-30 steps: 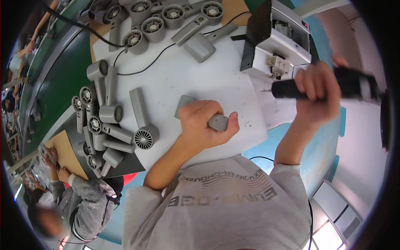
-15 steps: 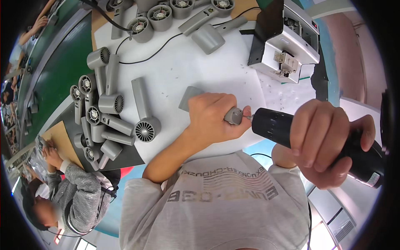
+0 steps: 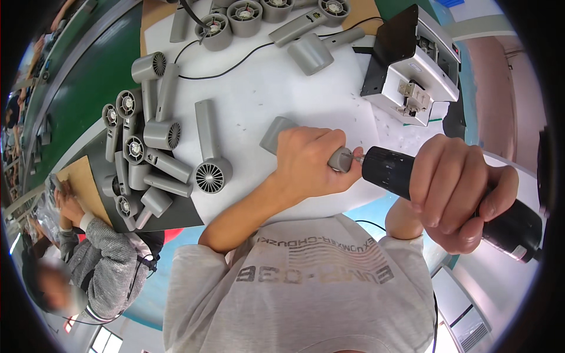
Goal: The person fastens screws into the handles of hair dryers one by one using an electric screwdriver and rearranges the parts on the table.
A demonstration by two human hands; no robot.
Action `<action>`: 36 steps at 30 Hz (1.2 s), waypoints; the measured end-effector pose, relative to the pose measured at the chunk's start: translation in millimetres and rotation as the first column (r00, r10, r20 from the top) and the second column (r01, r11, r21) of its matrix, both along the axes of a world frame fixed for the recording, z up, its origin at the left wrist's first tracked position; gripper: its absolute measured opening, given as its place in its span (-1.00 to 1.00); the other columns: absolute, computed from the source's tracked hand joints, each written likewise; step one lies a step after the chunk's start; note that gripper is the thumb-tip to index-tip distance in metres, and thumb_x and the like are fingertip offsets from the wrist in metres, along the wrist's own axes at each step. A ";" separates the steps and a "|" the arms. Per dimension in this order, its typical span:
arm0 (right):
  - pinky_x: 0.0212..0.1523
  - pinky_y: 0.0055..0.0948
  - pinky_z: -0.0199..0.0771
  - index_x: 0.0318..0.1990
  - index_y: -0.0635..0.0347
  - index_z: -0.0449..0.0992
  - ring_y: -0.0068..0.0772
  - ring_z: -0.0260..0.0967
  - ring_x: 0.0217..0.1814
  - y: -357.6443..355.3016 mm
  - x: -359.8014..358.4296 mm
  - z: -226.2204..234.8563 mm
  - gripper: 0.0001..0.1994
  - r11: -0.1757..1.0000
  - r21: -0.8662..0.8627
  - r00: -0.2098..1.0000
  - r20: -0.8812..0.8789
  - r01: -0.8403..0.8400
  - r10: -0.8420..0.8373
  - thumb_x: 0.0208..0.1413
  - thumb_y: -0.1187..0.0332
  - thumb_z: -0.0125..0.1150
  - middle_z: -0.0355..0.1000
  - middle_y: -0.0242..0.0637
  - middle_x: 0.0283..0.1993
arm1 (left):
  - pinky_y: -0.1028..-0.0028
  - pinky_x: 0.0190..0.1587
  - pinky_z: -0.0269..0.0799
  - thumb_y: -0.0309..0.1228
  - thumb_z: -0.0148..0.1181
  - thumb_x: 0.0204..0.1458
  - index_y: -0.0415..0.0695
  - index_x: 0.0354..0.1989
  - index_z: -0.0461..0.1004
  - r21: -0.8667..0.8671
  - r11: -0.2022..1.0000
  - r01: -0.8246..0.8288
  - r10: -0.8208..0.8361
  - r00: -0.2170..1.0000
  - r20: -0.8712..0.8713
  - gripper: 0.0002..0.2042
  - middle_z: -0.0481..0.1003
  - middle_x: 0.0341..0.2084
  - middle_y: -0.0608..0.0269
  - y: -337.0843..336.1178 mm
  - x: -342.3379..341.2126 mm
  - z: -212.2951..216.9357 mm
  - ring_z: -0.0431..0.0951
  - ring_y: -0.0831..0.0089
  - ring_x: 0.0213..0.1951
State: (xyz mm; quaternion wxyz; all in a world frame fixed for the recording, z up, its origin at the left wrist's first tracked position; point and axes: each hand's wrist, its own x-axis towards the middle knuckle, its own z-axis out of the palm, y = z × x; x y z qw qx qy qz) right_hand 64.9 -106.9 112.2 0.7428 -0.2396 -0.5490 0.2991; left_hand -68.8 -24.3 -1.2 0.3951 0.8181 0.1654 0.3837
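Note:
My left hand (image 3: 309, 162) is closed around a grey hair dryer body (image 3: 276, 132), holding it on the white table (image 3: 265, 88); the handle's end sticks out past my fingers to the right. My right hand (image 3: 459, 191) grips a black electric screwdriver (image 3: 394, 170). The tool's tip meets the exposed end of the handle. Most of the dryer body is hidden under my left hand.
Several grey hair dryer bodies (image 3: 203, 153) lie in a pile at the left, more (image 3: 306, 41) along the far edge with a black cable. A white and black machine (image 3: 415, 65) stands at the back right. Another person in a grey sleeve (image 3: 103, 259) works at lower left.
My right hand brought the black screwdriver from beside the machine down and left to the dryer handle. My left hand kept the grey body in place.

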 end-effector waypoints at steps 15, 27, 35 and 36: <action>-0.46 -0.41 0.06 0.03 0.15 0.33 -0.58 -0.02 -0.59 -37.6 83.7 -33.7 -0.71 0.802 -0.099 0.807 0.038 0.590 -0.589 0.14 0.49 -0.06 0.08 -0.44 -0.58 | 0.39 -0.72 0.07 -0.36 0.15 -0.16 -0.15 -0.72 0.29 -0.166 0.967 0.196 -0.197 0.980 0.010 -0.77 0.22 -0.85 0.25 10.6 -11.2 5.1 0.21 0.30 -0.80; -0.55 -0.42 0.09 -0.01 0.23 0.31 -0.59 -0.08 -0.67 -18.5 77.4 -44.7 -0.70 0.708 -0.207 0.729 0.041 0.675 -0.683 0.06 0.58 -0.04 0.04 -0.43 -0.64 | 0.46 -0.68 0.07 -0.20 0.00 0.00 -0.19 -0.67 0.34 -0.171 0.964 0.203 -0.207 0.978 -0.009 -0.66 0.24 -0.83 0.25 9.4 -13.7 7.0 0.23 0.38 -0.76; -0.56 -0.49 0.07 -0.09 0.27 0.37 -0.64 -0.05 -0.67 5.2 79.5 -33.6 -0.75 0.626 -0.443 0.716 0.054 0.642 -0.696 0.04 0.54 0.11 0.05 -0.47 -0.66 | 0.44 -0.70 0.07 -0.31 0.21 -0.20 -0.12 -0.72 0.27 -0.134 0.979 0.154 -0.160 0.986 -0.040 -0.74 0.21 -0.85 0.31 6.3 -10.6 10.7 0.21 0.35 -0.80; -0.56 -0.49 0.07 -0.09 0.27 0.37 -0.64 -0.05 -0.67 6.3 79.0 -33.6 -0.75 0.627 -0.443 0.717 0.053 0.641 -0.695 0.04 0.54 0.11 0.05 -0.47 -0.66 | 0.44 -0.70 0.08 -0.32 0.20 -0.20 -0.12 -0.71 0.28 -0.138 0.978 0.157 -0.162 0.986 -0.029 -0.75 0.22 -0.84 0.31 6.9 -10.8 10.7 0.21 0.34 -0.80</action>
